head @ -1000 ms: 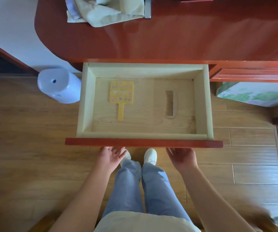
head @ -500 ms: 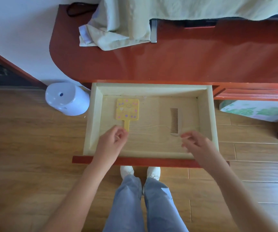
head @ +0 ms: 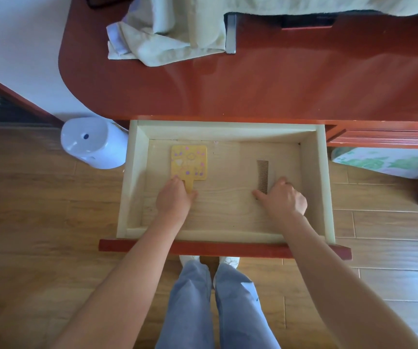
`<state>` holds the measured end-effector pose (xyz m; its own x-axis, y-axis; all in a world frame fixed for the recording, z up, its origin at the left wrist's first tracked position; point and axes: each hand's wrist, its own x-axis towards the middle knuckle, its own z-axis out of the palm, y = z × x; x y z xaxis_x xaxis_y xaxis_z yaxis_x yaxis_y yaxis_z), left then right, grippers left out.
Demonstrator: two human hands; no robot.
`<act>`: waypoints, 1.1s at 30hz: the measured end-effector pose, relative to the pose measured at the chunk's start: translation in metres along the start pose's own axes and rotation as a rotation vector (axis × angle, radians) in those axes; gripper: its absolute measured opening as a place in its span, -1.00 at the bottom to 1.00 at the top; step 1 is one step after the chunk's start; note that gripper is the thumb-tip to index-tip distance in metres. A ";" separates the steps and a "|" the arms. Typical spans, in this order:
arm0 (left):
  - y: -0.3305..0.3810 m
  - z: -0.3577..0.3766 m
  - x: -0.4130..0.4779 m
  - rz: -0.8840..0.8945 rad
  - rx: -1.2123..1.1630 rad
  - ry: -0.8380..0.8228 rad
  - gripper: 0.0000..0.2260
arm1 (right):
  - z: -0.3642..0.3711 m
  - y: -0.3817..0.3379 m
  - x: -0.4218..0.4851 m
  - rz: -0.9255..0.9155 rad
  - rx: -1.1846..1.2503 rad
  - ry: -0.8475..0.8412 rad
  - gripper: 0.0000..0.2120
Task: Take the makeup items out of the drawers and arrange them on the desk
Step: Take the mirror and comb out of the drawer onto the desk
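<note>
A pale wooden drawer [head: 318, 177] stands pulled out from under the red desk [head: 278, 86]. Inside on the left lies a yellow hand mirror [head: 189, 162] with purple dots, its handle pointing toward me. My left hand [head: 174, 197] is closed around that handle. On the right lies a brown comb [head: 263, 173], teeth to the left. My right hand [head: 282, 199] pinches the comb's near end between thumb and fingers. Both items still rest on the drawer floor.
A cream cloth [head: 167, 39] lies bunched on the desk's back left. A white round bin [head: 93, 142] stands on the wood floor left of the drawer. A green-patterned box [head: 384, 162] sits under the desk on the right. My legs and shoes are below the drawer front.
Both hands moved from below the drawer front up into the drawer. The left has closed on the mirror handle, the right on the comb's end. The view has tilted up toward the desk.
</note>
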<state>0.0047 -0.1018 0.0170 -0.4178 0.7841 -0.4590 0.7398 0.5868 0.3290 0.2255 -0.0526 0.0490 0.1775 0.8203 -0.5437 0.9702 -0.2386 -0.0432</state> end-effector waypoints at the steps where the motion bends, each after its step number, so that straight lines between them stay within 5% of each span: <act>1: 0.001 0.001 0.001 -0.006 -0.017 -0.007 -0.64 | 0.000 -0.001 0.001 0.002 0.011 0.002 -0.39; 10: 0.015 0.008 -0.006 -0.057 0.147 0.032 -0.72 | 0.002 -0.003 0.003 0.094 0.216 -0.011 -0.41; 16: 0.020 0.005 -0.009 -0.012 0.225 0.040 -0.68 | 0.004 0.010 0.003 0.114 0.540 -0.021 -0.63; 21: 0.017 -0.006 -0.015 0.002 -0.185 -0.002 -0.79 | 0.009 0.020 0.008 0.058 0.843 -0.137 -0.70; 23: 0.019 -0.015 -0.022 -0.027 -0.444 -0.108 -0.96 | 0.008 0.023 0.008 0.062 0.914 -0.216 -0.74; 26: 0.020 -0.027 -0.034 -0.140 -0.895 -0.298 -0.96 | 0.005 0.026 0.003 0.061 1.016 -0.303 -0.75; 33: 0.024 -0.056 -0.074 -0.036 -0.957 -0.413 -0.93 | -0.028 0.035 -0.042 -0.001 1.289 -0.317 -0.85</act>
<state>0.0243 -0.1345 0.1049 -0.0849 0.7383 -0.6691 -0.0723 0.6652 0.7432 0.2566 -0.0811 0.0933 -0.0398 0.7071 -0.7060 0.0887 -0.7013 -0.7073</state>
